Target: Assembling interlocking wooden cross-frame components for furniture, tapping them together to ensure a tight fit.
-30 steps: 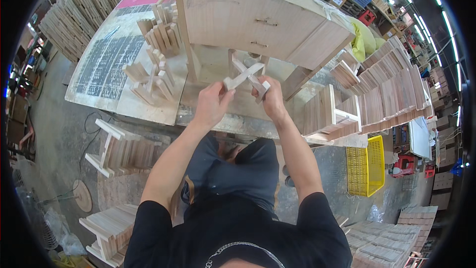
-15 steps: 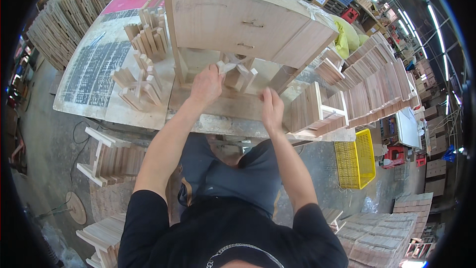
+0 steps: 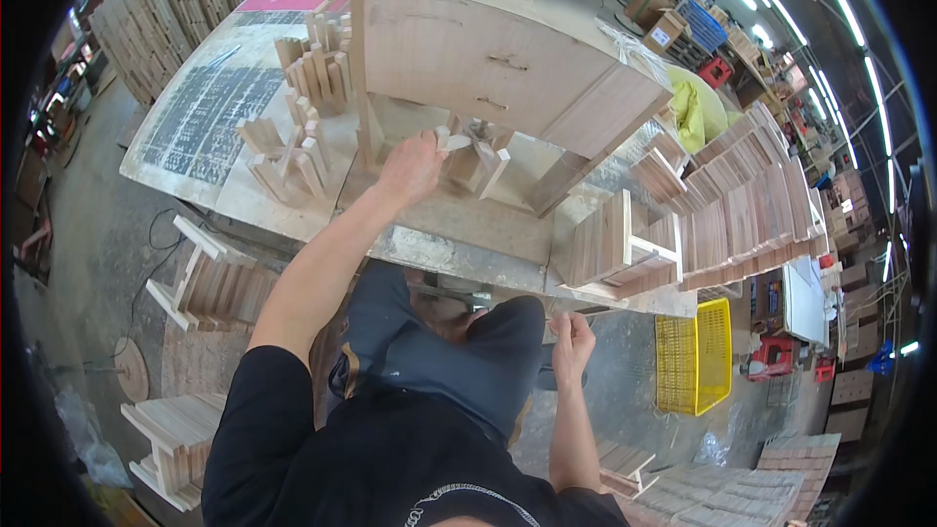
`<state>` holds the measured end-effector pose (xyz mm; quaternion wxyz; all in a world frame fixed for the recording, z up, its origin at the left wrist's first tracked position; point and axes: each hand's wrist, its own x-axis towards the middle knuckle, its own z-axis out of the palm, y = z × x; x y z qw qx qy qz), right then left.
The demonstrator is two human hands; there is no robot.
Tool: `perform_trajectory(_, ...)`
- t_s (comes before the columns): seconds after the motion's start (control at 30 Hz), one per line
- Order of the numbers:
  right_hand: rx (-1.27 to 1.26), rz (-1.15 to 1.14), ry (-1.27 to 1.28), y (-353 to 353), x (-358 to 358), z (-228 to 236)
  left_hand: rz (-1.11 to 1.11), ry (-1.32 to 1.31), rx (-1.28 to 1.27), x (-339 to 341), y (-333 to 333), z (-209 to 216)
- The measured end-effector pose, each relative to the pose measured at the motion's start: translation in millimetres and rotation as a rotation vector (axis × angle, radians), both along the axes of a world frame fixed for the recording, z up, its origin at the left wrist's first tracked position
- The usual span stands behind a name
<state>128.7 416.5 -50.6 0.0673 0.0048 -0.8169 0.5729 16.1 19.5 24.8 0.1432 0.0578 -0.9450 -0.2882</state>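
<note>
My left hand (image 3: 412,170) reaches under the front of a wooden cabinet-like frame (image 3: 488,54). Its fingers are closed on the end of a pale wooden stick (image 3: 444,138), beside a cluster of short wooden sticks (image 3: 488,168) standing on the worktable (image 3: 468,234). The fingers hide part of the stick. My right hand (image 3: 572,344) is off the table, past its near edge and to the right of my knee. Its fingers are curled together, and whatever they may hold is too small to make out.
More upright stick bundles (image 3: 288,158) stand to the left on the table. Stacked wooden panels (image 3: 747,210) line the right side. Below them a yellow plastic crate (image 3: 693,356) sits on the floor. Further wood pieces (image 3: 220,278) lie at lower left.
My right hand has drawn back from beneath the frame, down over the table's near edge. My left hand stays at the stick. The view has shifted slightly.
</note>
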Motion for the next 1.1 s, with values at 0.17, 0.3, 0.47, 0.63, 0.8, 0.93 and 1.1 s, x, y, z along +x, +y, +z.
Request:
perform_trajectory(0.17, -0.01, 0.107, -0.016, -12, 9, 15, 0.0, 0.045, 0.026, 2, 0, 2)
perform_trajectory(0.3, -0.015, 0.171, -0.023, -16, 12, 23, -0.014, -0.003, 0.075, -2, -3, -1)
perform_trajectory(0.47, 0.051, 0.217, -0.075, -15, 22, 33, -0.062, 0.175, 0.099, 3, -8, -13)
perform_trajectory(0.63, 0.257, 0.321, -0.135, -24, 19, 52, -0.104, 0.235, 0.109, 39, -20, -21)
perform_trajectory(0.8, 0.42, 0.446, 0.234, -61, 3, 95, -0.256, 0.172, 0.239, 113, -24, -2)
perform_trajectory(0.93, 0.517, 0.662, 0.712, -115, -10, 139, -0.276, 0.054, 0.824, 193, -39, 33)
perform_trajectory(1.1, 0.356, 0.99, 1.131, -215, -31, 175, 0.06, 0.0, 1.532, 239, -92, 56)
